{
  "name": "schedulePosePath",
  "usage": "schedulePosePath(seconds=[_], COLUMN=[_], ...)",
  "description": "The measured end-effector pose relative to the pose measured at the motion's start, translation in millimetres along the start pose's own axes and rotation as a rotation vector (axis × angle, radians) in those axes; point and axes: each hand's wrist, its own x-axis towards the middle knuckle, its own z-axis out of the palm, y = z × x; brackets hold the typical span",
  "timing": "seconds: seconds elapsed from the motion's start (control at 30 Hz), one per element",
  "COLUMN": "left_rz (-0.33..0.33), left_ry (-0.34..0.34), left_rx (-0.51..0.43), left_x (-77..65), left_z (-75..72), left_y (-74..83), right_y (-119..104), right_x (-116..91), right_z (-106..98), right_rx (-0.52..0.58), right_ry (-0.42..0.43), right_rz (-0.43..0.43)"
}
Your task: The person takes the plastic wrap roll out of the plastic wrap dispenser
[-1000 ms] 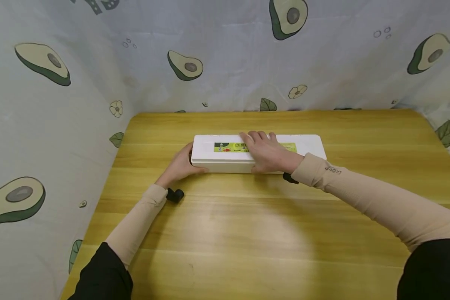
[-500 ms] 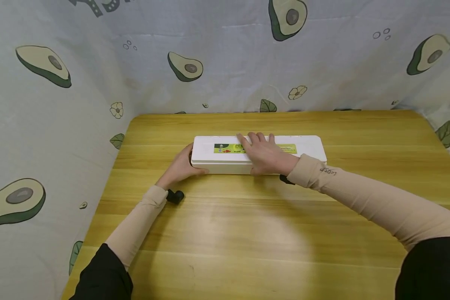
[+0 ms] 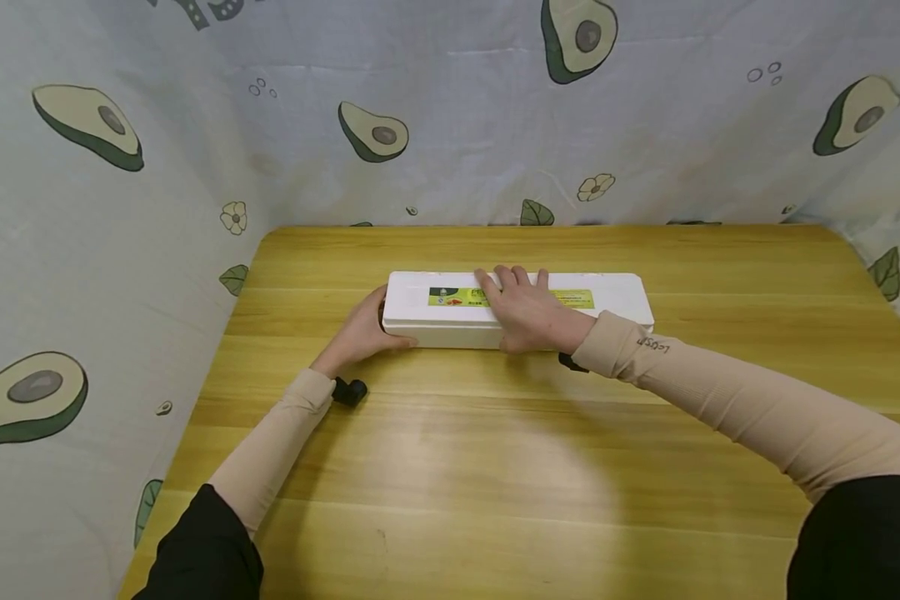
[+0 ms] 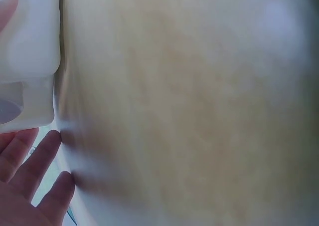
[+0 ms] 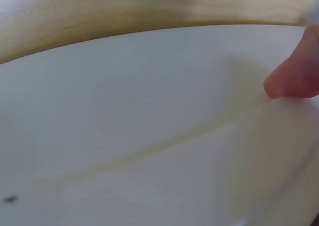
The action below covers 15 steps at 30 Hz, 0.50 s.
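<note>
A long white plastic-wrap dispenser box point(image 3: 607, 293) with a green and yellow label lies crosswise on the table, its lid down. My left hand point(image 3: 356, 337) holds the box's left end, the thumb along the front face. In the left wrist view the other fingers point(image 4: 40, 161) spread at the end wall, beside a rounded opening there. My right hand point(image 3: 528, 315) spans the box near its middle, with fingertips over the lid's far edge and part of the label covered. Its thumb point(image 5: 296, 74) presses at the seam between lid and base in the right wrist view.
The wooden table point(image 3: 450, 467) extends in front of the box and to both sides. A white cloth with avocado prints point(image 3: 465, 125) hangs behind the table and along the left. Black wrist cameras sit under both wrists.
My right hand has slid slightly left along the lid since a second ago. The box and my left hand have stayed in place.
</note>
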Motion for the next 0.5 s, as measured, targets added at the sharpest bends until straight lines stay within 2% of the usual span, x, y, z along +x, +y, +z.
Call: schedulePosePath(seconds=[0.3,0.5], left_rz=[0.018,0.048], left_ry=[0.002,0.005], left_rx=[0.006,0.012], left_x=[-0.3,1.6], left_z=[1.1,-0.6], left_y=[-2.6,-3.6], right_y=[-0.2,1.2], right_x=[-0.6,1.0], right_z=[4.9,-2.9], right_rx=[0.008,0.019], right_ry=[0.048,0.029], right_rz=[-0.024,-0.027])
